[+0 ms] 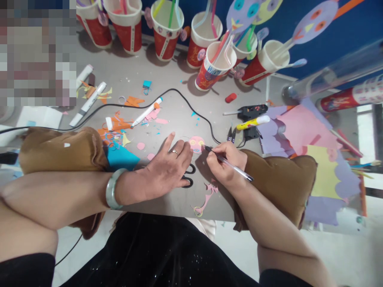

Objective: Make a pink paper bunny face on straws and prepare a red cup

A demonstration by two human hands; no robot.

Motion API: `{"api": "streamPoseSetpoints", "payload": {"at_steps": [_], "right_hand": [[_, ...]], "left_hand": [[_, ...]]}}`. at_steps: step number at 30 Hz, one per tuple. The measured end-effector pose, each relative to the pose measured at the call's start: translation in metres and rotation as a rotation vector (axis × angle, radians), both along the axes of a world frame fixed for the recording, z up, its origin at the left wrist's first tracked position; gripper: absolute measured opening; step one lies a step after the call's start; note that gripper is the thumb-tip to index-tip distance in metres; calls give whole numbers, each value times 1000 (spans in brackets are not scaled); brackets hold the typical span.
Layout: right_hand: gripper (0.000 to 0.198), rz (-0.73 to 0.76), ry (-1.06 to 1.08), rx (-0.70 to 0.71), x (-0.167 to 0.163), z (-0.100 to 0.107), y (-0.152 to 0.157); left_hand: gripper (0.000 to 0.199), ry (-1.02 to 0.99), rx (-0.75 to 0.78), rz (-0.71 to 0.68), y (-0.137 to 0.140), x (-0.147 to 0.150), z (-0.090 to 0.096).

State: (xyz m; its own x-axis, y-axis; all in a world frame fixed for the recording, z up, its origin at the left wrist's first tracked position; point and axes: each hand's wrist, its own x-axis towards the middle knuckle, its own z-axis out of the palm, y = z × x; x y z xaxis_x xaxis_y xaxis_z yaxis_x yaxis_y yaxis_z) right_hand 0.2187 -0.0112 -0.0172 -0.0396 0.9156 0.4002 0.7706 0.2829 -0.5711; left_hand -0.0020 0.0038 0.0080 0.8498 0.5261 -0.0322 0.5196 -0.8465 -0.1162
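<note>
The round pink paper disc (pixel 196 148) lies flat on the grey tabletop (pixel 119 75), likely light, easily creased, best held by its edge. The left hand (pixel 167 167) spreads loosely beside it; the right hand (pixel 226 161) pinches a clear, black-tipped plastic pen (pixel 236 170).

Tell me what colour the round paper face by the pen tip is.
The face is pink, with yellow eyes; the head view shows it.

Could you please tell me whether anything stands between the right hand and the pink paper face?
Nothing visible blocks the way: the right hand holds a pen with its tip at the right edge of the pink paper face. The left hand is at the opposite edge, and the scissors lie off that line.
</note>
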Motion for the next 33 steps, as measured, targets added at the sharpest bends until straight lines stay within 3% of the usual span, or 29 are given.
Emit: {"api": "streamPoseSetpoints", "payload": {"at_steps": [20,26,33], "right_hand": [[9,-20,-26,3,0,0,1],[8,-5,2,70,0,-3,0],[7,1,-13,15,1,-4,-1]], "left_hand": [[91,-9,-16,-2,1,0,0],[90,-38,-32,2,0,0,-1],[90,-26,1,-8,0,0,-1]]}}
